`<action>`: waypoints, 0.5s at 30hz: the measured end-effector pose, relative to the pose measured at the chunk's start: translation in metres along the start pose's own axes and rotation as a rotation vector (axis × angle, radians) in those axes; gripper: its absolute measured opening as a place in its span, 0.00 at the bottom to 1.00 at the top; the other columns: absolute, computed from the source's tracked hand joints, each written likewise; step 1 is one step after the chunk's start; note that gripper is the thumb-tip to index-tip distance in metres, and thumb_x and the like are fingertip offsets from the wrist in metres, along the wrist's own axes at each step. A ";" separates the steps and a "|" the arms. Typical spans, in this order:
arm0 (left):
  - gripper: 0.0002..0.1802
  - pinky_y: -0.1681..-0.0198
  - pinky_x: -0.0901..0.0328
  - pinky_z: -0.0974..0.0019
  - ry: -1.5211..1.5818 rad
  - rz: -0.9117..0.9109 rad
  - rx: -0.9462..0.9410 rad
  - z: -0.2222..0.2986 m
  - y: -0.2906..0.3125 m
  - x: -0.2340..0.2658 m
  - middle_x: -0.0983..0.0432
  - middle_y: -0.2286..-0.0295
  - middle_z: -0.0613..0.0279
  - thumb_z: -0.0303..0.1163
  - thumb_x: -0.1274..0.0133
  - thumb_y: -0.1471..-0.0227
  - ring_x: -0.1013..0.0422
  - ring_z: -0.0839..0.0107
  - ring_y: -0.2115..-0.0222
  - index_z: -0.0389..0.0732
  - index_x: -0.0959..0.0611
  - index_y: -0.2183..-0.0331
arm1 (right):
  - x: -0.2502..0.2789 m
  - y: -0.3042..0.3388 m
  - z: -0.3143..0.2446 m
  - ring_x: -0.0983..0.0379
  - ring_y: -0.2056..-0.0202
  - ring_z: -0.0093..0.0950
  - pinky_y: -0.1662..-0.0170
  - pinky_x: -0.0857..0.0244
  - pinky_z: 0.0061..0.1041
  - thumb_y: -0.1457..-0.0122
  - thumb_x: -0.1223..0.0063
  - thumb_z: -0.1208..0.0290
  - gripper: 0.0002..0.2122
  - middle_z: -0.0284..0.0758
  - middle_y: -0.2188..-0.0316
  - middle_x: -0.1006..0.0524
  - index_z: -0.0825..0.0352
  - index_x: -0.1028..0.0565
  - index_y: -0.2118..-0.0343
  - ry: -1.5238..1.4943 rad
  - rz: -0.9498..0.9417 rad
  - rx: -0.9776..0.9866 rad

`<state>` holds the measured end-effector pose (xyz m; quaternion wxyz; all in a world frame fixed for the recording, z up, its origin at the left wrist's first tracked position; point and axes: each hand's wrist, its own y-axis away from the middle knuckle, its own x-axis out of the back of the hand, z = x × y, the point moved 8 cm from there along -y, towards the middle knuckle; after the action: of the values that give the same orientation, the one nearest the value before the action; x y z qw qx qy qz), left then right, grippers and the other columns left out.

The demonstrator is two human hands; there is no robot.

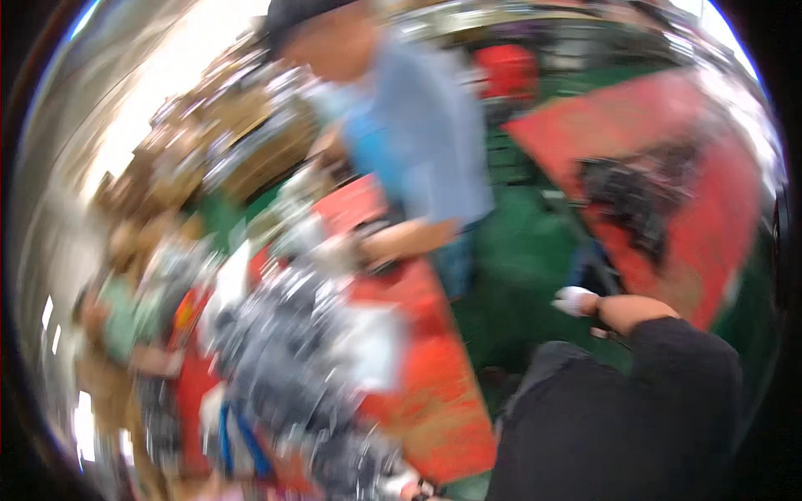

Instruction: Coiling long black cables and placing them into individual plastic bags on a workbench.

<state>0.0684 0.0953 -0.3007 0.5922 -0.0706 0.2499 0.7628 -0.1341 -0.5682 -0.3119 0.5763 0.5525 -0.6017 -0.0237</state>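
Motion smears the whole picture. My right hand (576, 301), in a whitish glove, hangs over the green floor between the two red surfaces. Its bare forearm comes out of a black sleeve (693, 359), and its fingers are too blurred to read. Only part of my left hand (399, 484) shows, at the bottom edge by the near end of the red table (447, 401). It also looks white-gloved, with a dark band at the wrist; its fingers are unclear. Beside it lies a heap of dark items in clear plastic (284, 351). A pale sheet-like thing (372, 346) rests by the heap.
Across the table stands a person in a light blue shirt (434, 125), hands over a red and black object (355, 204). Another red surface (710, 225) on the right bears a dark pile (631, 200). Stacked cartons (234, 117) and another person (121, 317) are at left.
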 end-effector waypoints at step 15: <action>0.29 0.39 0.35 0.60 -1.140 -0.559 0.407 -0.144 0.183 -0.284 0.24 0.45 0.46 0.43 0.48 0.34 0.27 0.58 0.45 0.32 0.24 0.42 | 0.141 0.180 0.340 0.23 0.53 0.51 0.49 0.30 0.45 0.31 0.54 0.55 0.17 0.48 0.58 0.18 0.65 0.21 0.58 -0.671 0.952 -0.399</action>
<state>-0.0481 -0.2503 -0.2559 0.8086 0.3946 0.0091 0.4363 -0.4549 -0.8028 -0.2120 0.3952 0.0671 -0.9148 -0.0483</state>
